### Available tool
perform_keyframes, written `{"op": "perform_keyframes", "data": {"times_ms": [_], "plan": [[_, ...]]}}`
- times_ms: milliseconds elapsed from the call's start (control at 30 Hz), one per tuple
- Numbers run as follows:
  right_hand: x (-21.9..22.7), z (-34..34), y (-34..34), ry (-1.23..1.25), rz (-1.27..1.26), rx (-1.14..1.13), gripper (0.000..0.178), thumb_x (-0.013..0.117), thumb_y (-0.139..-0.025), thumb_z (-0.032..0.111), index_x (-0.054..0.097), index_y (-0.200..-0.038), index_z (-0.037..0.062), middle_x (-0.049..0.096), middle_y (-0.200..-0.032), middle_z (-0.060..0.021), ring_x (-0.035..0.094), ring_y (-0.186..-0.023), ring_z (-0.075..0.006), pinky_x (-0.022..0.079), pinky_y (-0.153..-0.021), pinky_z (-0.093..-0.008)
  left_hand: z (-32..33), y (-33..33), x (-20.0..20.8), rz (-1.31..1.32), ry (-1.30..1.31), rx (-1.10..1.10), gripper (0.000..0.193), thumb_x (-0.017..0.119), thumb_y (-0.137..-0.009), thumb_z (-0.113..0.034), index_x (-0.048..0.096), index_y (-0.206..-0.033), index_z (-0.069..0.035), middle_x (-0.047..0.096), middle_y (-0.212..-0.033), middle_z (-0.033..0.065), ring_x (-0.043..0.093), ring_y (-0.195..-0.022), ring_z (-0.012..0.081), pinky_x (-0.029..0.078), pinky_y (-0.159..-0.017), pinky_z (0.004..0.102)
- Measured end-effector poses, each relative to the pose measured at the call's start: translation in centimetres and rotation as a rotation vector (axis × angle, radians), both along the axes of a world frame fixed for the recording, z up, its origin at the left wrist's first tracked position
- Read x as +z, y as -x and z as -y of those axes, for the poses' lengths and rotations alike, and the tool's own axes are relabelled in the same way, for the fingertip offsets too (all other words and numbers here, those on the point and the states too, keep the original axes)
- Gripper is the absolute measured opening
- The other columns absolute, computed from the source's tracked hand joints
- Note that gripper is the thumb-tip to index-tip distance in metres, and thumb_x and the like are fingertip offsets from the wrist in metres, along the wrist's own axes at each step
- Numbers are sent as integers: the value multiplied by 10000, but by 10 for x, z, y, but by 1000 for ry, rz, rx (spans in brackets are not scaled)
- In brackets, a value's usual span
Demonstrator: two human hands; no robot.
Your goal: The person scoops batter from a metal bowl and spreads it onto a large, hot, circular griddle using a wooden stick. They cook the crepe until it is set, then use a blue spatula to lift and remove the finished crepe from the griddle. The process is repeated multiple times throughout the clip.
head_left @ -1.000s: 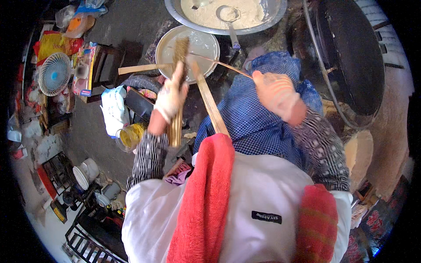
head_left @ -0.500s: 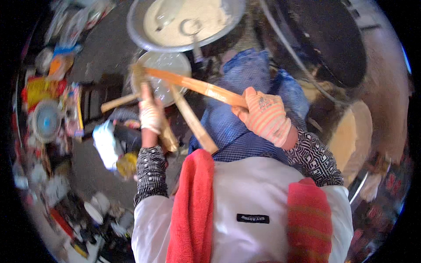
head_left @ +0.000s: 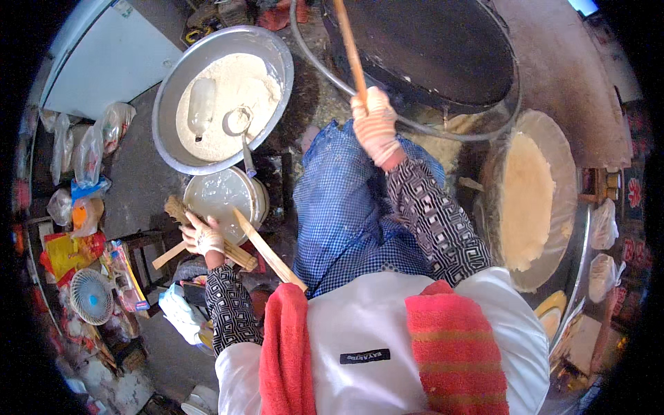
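Observation:
My right hand (head_left: 377,130), in a pale striped glove, is closed round a long flat wooden stick (head_left: 351,52). The stick points away over the edge of a large round black griddle (head_left: 429,48); its far end runs out of view. At the left, my gloved left hand (head_left: 203,236) lies with fingers spread on a wooden-handled brush (head_left: 238,256). The brush's rough brown end (head_left: 175,206) shows beyond the fingers, at the rim of a white bucket (head_left: 257,200) of cloudy liquid. A pale wooden slat (head_left: 266,249) leans from the bucket towards me.
Beyond the bucket stands a wide metal basin (head_left: 160,114) of pale batter (head_left: 228,76), with a ladle (head_left: 247,149) and clear bottle (head_left: 202,107) in it. Thin round flatbreads (head_left: 529,200) lie at the right. A small fan (head_left: 91,296) and plastic bags are at the left.
My right hand has swung the stick from over the bucket out to the griddle. My left hand's fingers have spread on the brush. The view has shifted.

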State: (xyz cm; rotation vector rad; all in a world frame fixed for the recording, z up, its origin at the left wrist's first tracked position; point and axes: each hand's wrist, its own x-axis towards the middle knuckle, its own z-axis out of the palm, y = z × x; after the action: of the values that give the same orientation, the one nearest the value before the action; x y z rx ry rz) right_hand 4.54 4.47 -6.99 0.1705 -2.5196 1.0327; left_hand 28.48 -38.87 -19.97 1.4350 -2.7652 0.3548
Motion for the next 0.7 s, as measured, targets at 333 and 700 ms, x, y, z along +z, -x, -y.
{"op": "perform_keyframes", "data": {"times_ms": [333, 700], "plan": [[-53, -92, -6, -65, 119, -126, 292, 592, -942, 301, 527, -987, 19, 594, -843, -249, 586, -812, -470, 466, -705, -516, -97, 138, 72, -1037, -2251, 397, 304, 665, -938, -253, 549, -1109, -29, 583, -967, 161, 608, -879, 318, 571, -802, 530], [-39, -286, -39, 560, 288, -452, 149, 588, -971, 190, 537, -1071, 91, 666, -839, -46, 495, -466, -108, 374, -408, -254, -118, 159, 49, -811, -1963, 101, 199, 544, -977, -139, 524, -868, 26, 518, -557, 36, 424, -386, 153, 389, -358, 293]]}}
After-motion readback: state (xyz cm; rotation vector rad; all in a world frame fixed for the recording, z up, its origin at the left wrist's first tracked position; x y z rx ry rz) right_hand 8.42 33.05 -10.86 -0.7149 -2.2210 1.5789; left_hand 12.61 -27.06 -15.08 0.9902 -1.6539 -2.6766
